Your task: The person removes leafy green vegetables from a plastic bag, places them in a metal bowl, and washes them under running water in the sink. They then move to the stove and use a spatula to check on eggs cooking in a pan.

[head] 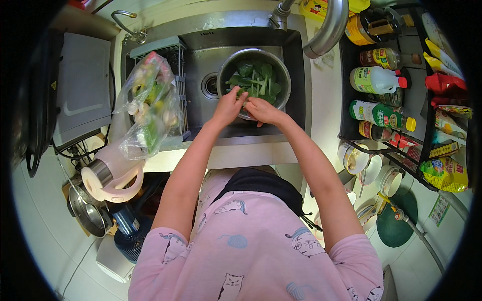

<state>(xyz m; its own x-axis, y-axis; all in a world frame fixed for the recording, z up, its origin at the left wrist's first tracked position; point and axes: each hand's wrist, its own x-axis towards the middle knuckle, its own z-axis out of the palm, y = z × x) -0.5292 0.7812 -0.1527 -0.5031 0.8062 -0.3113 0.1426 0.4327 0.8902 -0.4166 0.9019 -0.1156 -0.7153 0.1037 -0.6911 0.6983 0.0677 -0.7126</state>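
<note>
A round stainless-steel bowl (284, 69) stands inside the metal sink (203, 56). Loose leafy greens (265, 73) with pale stems lie in it. Over the bowl's near rim, my left hand (227, 107) and my right hand (263, 111) meet, fingertips almost touching. Between them they pinch a small piece of leafy green (241, 94), mostly hidden by the fingers. My right hand's fingers are curled in.
Left of the bowl is the drain (209, 85). A clear plastic bag of vegetables (150, 101) rests on a grey drying rack (182, 81). A pink kettle (113, 177) stands near left. The large faucet (331, 30) arches at back right, beside a black rack (418, 98) of bottles.
</note>
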